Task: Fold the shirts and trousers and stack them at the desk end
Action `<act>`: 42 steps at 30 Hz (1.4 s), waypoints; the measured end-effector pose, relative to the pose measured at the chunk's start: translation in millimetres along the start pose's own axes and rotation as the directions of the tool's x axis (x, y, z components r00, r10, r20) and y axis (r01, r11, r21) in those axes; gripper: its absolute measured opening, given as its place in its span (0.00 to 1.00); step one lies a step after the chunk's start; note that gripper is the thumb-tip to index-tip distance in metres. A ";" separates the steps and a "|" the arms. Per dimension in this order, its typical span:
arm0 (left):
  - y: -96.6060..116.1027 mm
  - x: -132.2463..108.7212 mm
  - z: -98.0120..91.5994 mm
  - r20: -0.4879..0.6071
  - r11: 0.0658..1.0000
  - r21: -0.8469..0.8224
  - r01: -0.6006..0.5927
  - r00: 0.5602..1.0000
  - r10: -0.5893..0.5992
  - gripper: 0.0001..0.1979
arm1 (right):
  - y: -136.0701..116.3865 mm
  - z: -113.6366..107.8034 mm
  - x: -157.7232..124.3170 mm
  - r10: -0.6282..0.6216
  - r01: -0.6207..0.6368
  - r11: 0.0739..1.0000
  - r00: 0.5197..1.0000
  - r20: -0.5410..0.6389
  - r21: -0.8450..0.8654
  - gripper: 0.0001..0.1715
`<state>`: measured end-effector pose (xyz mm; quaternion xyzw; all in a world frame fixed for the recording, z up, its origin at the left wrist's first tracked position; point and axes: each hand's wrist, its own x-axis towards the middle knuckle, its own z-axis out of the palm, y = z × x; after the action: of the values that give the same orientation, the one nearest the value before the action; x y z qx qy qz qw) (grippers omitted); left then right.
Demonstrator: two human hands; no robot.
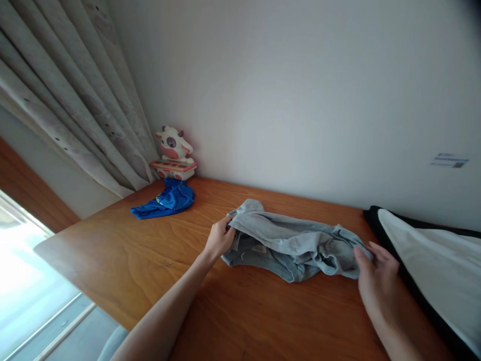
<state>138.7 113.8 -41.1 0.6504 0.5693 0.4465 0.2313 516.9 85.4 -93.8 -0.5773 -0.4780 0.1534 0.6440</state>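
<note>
A crumpled grey garment lies across the middle of a wooden table. My left hand pinches the garment's left end, fingers closed on the cloth. My right hand holds the garment's right end, with thumb and fingers closed on the fabric edge. Both forearms reach in from the near side of the table.
A blue garment lies bunched at the table's far left. Behind it a toy cow with a small keyboard stands against the wall. A black and white cloth covers the right side. Curtains hang at the left.
</note>
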 end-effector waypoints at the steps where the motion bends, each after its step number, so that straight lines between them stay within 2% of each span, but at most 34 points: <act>1: 0.7 1.1 1.9 -0.007 0.991 -0.133 0.021 1.000 -0.022 0.15 | -4.1 1.3 -4.5 -0.126 0.133 0.986 0.990 0.069 -0.099 0.42; 2: 1.9 1.6 4.1 -0.001 0.964 -0.262 0.047 0.999 -0.050 0.16 | -8.0 2.9 -9.2 -0.242 0.276 0.943 0.953 0.185 -0.189 0.44; 3: 3.7 1.6 6.5 0.013 0.923 -0.375 0.086 0.996 -0.088 0.18 | -11.3 4.7 -13.9 -0.337 0.426 0.867 0.884 0.325 -0.258 0.45; 4: 6.0 1.0 8.5 0.039 0.876 -0.463 0.134 0.991 -0.131 0.20 | -13.8 7.0 -18.3 -0.393 0.554 0.779 0.796 0.460 -0.292 0.47; 5: 8.7 0.0 9.9 0.066 0.835 -0.521 0.177 0.984 -0.167 0.21 | -15.4 9.5 -22.0 -0.416 0.637 0.706 0.726 0.548 -0.308 0.48; 6: 11.6 -1.4 10.3 0.088 0.811 -0.549 0.204 0.978 -0.187 0.23 | -16.3 12.2 -24.9 -0.423 0.684 0.651 0.688 0.590 -0.330 0.48; 7: 14.4 -2.9 9.7 0.101 0.809 -0.547 0.213 0.977 -0.189 0.24 | -16.7 14.7 -26.7 -0.427 0.703 0.613 0.678 0.599 -0.359 0.45; 9: 18.6 -6.1 6.1 0.121 0.868 -0.463 0.177 0.983 -0.136 0.25 | -17.0 18.5 -27.2 -0.420 0.681 0.603 0.714 0.560 -0.415 0.30; 11: 19.5 -9.2 1.4 0.171 0.955 -0.290 0.061 0.985 -0.011 0.27 | -18.0 18.9 -23.5 -0.358 0.575 0.679 0.802 0.478 -0.456 0.20; 13: 17.1 -11.6 -1.8 0.243 0.988 -0.063 -0.143 0.958 0.154 0.37 | -19.4 14.9 -16.7 -0.195 0.355 0.794 0.918 0.345 -0.494 0.20; 14: 15.3 -12.5 -2.6 0.272 0.967 0.067 -0.244 0.937 0.218 0.42 | -19.7 11.5 -12.6 -0.088 0.210 0.840 0.963 0.256 -0.501 0.22; 15: 13.5 -13.0 -3.3 0.284 0.927 0.204 -0.314 0.925 0.251 0.46 | -19.6 7.5 -8.5 0.017 0.069 0.868 0.986 0.168 -0.492 0.24; 16: 12.2 -13.2 -4.0 0.271 0.878 0.343 -0.334 0.930 0.249 0.48 | -18.9 3.4 -4.9 0.102 -0.047 0.882 0.990 0.093 -0.470 0.26; 18: 11.3 -12.3 -6.6 0.192 0.779 0.582 -0.234 0.970 0.148 0.43 | -16.7 -3.6 -0.2 0.175 -0.158 0.877 0.985 -0.005 -0.454 0.28; 20: 12.2 -10.0 -10.8 0.121 0.688 0.722 -0.074 0.992 -0.020 0.30 | -15.7 -6.4 -0.9 0.120 -0.118 0.839 0.992 -0.030 -0.531 0.29; 22: 12.6 -7.3 -13.8 0.116 0.627 0.779 0.013 0.979 -0.165 0.16 | -18.6 -3.7 -6.8 -0.052 0.067 0.782 0.998 0.042 -0.619 0.30; 23: 12.0 -6.4 -13.6 0.138 0.629 0.777 0.018 0.970 -0.198 0.11 | -22.0 -0.6 -10.9 -0.162 0.199 0.758 0.980 0.116 -0.622 0.31; 25: 9.4 -6.7 -8.4 0.184 0.707 0.707 -0.010 0.968 -0.170 0.09 | -32.2 7.5 -19.5 -0.336 0.446 0.719 0.894 0.296 -0.532 0.35; 27: 6.1 -11.1 2.9 0.212 0.828 0.556 -0.071 0.976 -0.059 0.11 | -45.1 15.9 -26.2 -0.352 0.544 0.707 0.825 0.443 -0.452 0.41; 29: 4.2 -18.9 17.3 0.209 0.906 0.398 -0.144 0.976 0.063 0.17 | -58.0 23.2 -30.1 -0.220 0.498 0.737 0.816 0.534 -0.457 0.45; 31: 4.7 -27.6 30.3 0.249 0.914 0.305 -0.266 0.949 0.193 0.27 | -68.4 29.6 -33.4 -0.038 0.393 0.796 0.793 0.609 -0.461 0.42; 33: 7.1 -34.0 38.7 0.352 0.872 0.262 -0.414 0.882 0.313 0.36 | -74.6 36.1 -38.6 0.082 0.327 0.836 0.718 0.691 -0.440 0.34; 34: 8.6 -35.7 40.6 0.410 0.845 0.244 -0.477 0.840 0.356 0.40 | -75.7 39.5 -42.0 0.090 0.330 0.835 0.707 0.702 -0.439 0.30; 35: 10.0 -36.4 41.2 0.459 0.821 0.224 -0.525 0.800 0.386 0.42 | -75.6 42.8 -45.6 0.050 0.354 0.824 0.732 0.679 -0.443 0.29; 36: 11.3 -36.1 40.6 0.494 0.805 0.202 -0.557 0.768 0.408 0.43 | -74.4 46.1 -48.8 -0.029 0.388 0.807 0.778 0.627 -0.445 0.29; 38: 12.6 -33.7 37.6 0.533 0.789 0.155 -0.595 0.722 0.440 0.42 | -69.5 51.8 -52.7 -0.221 0.446 0.787 0.849 0.480 -0.427 0.39; 39: 12.8 -32.1 35.8 0.549 0.783 0.127 -0.609 0.700 0.456 0.41 | -66.4 54.2 -53.0 -0.283 0.465 0.790 0.855 0.434 -0.400 0.47; 40: 12.6 -30.6 34.3 0.564 0.777 0.100 -0.622 0.678 0.471 0.40 | -63.4 56.3 -52.2 -0.302 0.476 0.800 0.846 0.440 -0.366 0.53; 42: 11.8 -28.6 32.6 0.585 0.768 0.056 -0.638 0.644 0.493 0.39 | -58.6 60.1 -48.9 -0.248 0.468 0.828 0.801 0.546 -0.310 0.54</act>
<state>173.9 90.6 -56.7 0.9183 0.2989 0.2171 0.1422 424.3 67.8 -70.5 -0.5437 -0.7474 0.0551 0.3777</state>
